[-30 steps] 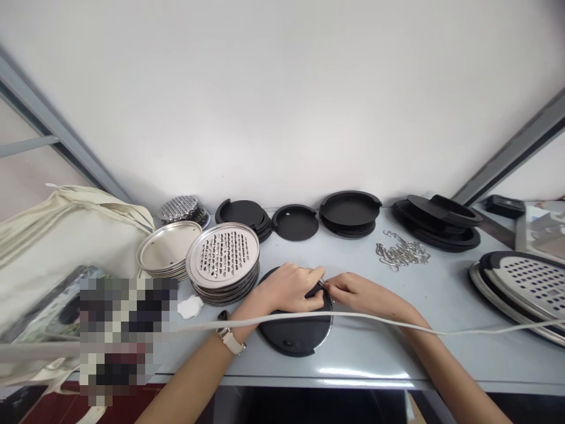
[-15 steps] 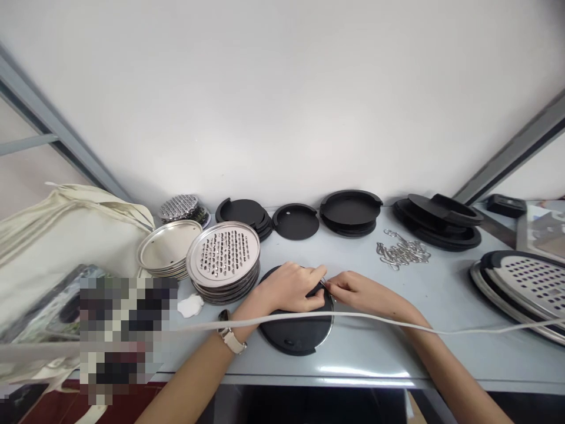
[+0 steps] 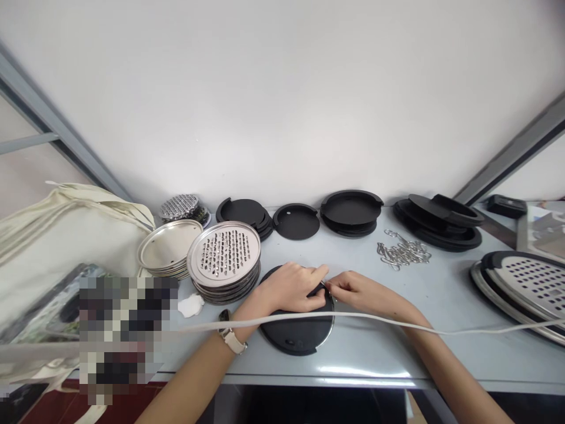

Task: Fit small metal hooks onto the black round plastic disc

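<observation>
A round black disc (image 3: pixel 298 335) with a raised part-rim and a thin bright edge lies on the table in front of me. My left hand (image 3: pixel 291 288) reaches across its top, thumb and fingers closed on its right side. My right hand (image 3: pixel 355 290) is at that same side, fingers pinched on a small bent metal wire hook (image 3: pixel 324 285) against the disc's edge. The hook is mostly hidden by my fingertips. A tangled heap of similar wire hooks (image 3: pixel 404 253) lies beyond my right hand.
Metal grater discs (image 3: pixel 225 254) and plain metal discs (image 3: pixel 168 244) are stacked left. Black round holders (image 3: pixel 351 212) line the wall, with more at right (image 3: pixel 436 221). Large perforated discs (image 3: pixel 536 285) sit far right. A white cable (image 3: pixel 375 319) crosses in front; a cloth bag (image 3: pixel 79 235) stands left.
The wire hook seems to have turned slightly at the disc's edge between my fingers. Both hands otherwise stay in nearly the same place.
</observation>
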`<state>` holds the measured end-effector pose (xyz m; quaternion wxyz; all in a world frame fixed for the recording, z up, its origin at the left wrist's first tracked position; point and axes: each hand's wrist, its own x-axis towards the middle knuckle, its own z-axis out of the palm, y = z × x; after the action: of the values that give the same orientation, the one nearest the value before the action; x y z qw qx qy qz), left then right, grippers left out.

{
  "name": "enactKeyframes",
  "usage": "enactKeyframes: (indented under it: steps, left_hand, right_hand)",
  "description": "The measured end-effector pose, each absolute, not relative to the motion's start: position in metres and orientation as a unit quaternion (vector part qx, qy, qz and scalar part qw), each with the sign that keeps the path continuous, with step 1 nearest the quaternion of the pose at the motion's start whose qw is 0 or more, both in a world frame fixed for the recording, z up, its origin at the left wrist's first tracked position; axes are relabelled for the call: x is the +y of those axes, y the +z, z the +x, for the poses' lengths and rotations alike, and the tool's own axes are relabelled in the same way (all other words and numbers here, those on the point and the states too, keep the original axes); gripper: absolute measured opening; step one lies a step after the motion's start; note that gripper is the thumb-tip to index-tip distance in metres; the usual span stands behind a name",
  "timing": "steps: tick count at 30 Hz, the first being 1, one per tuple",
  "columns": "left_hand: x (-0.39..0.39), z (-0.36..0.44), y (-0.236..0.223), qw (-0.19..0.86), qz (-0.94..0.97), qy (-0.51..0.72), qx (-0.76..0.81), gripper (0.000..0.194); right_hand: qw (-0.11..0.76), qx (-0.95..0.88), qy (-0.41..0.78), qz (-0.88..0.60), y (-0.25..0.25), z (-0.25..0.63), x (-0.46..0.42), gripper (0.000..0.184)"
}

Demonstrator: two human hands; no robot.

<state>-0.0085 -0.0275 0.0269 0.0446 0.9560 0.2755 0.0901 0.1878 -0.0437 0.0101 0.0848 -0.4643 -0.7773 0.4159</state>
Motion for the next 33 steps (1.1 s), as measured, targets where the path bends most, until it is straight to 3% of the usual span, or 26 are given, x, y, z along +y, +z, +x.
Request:
enactKeyframes:
  steps: [33]
  left_hand:
    - [-0.0265,-0.0093,0.0248,0.028,0.956,0.088,0.280,0.010]
  right_hand:
    - [0.081,-0.774,0.423,-0.464,0.0080,0.1890,-0.0437,0.030]
